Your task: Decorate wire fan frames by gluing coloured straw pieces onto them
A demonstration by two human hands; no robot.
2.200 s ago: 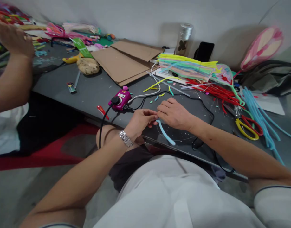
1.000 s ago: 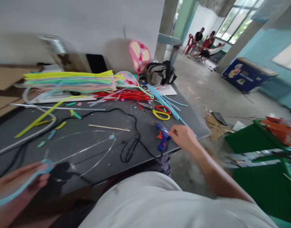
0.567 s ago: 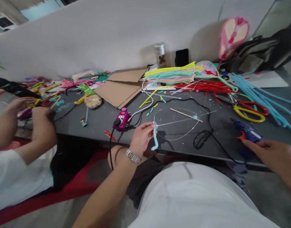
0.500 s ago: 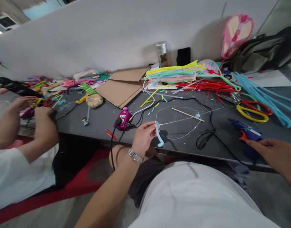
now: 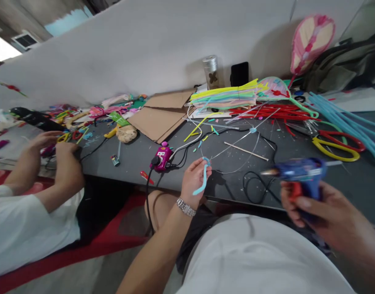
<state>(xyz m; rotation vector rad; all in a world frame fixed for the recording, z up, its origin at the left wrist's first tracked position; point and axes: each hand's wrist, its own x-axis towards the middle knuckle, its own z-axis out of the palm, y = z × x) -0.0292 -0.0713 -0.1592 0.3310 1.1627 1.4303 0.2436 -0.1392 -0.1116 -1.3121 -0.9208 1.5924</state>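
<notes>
Workbench (image 5: 126,173), dark and flecked with scraps, fills the frame before us. Our left hand (image 5: 194,178) pinches a blue strip (image 5: 203,183) between thumb and fingers, a watch (image 5: 185,207) on the wrist. Our right hand (image 5: 316,216) curls its fingers firmly around a glue gun (image 5: 300,169), whose nozzle points toward the strip but stays well apart from it. Beyond them lie a wire frame (image 5: 236,141) and a wooden stick (image 5: 245,151), with a magenta socket (image 5: 161,158) to the left and yellow-handled scissors (image 5: 334,149) to the right. Farther on sit cardboard (image 5: 158,120) and stacked colored strips (image 5: 224,96). At left, a co-worker's hands (image 5: 68,154) work over a scattering of craft pieces.
</notes>
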